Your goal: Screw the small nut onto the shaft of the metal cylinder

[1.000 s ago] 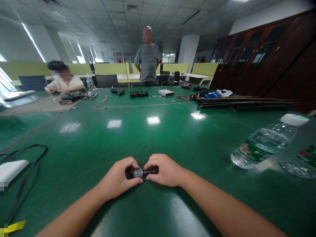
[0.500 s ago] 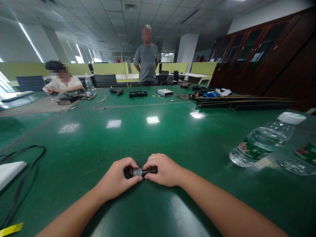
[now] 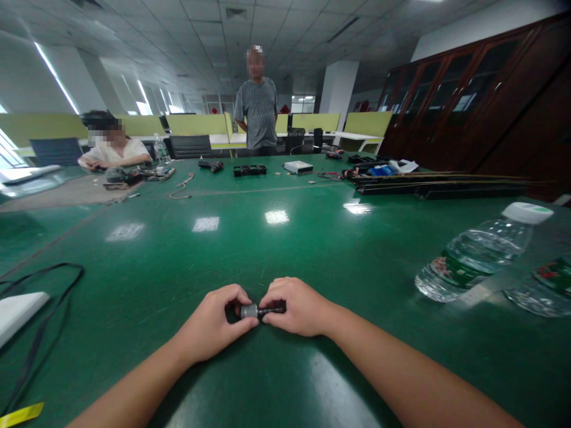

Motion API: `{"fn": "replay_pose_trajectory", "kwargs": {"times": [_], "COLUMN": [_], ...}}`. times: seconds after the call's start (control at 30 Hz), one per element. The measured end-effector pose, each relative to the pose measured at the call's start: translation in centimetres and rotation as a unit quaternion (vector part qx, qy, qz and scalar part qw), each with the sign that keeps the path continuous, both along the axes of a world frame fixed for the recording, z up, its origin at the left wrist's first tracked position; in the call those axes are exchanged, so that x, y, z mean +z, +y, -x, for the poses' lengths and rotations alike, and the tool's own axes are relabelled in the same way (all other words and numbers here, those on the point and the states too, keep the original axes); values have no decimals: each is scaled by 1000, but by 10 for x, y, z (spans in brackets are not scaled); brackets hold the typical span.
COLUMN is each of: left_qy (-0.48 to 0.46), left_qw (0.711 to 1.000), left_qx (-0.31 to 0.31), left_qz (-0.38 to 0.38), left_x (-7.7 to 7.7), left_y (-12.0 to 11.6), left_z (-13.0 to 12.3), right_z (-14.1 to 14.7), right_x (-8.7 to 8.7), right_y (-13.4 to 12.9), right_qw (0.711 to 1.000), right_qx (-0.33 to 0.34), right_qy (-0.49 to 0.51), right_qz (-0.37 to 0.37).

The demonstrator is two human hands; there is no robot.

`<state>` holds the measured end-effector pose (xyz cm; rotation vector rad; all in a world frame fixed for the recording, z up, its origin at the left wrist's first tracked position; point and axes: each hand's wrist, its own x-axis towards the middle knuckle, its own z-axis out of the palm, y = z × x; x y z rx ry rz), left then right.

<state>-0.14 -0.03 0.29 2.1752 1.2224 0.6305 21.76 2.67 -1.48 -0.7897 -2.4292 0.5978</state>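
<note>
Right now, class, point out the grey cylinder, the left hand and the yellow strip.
Grey cylinder (image 3: 249, 311): head view, middle of its side.
Left hand (image 3: 214, 321): head view, thumb side.
Yellow strip (image 3: 22, 414): head view, visible middle.

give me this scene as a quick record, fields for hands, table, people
left hand: thumb and fingers around a grey cylinder
right hand: around a dark slim piece, in line with the cylinder
table: green, glossy
near right: capped clear bottle
near left: white object, black strap
far side: power drill
people: seated person, standing person

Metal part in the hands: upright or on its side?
On its side: the metal part runs crosswise from the left hand to the right hand.
</note>
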Motion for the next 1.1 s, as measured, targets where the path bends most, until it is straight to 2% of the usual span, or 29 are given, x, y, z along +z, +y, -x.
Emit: {"fn": "replay_pose_trajectory", "kwargs": {"times": [0.7,1.1], "left_qy": [20,42], "left_qw": [999,998], "left_qx": [10,37], "left_qz": [-25,-27], "left_x": [-1,-3], "left_y": [4,4], "left_z": [-1,0], "right_z": [-5,-9], "right_x": [-1,1], "right_y": [4,7], "right_qw": [1000,999], "right_qx": [-25,-50], "right_qy": [-15,-15], "right_qz": [-10,7]}}
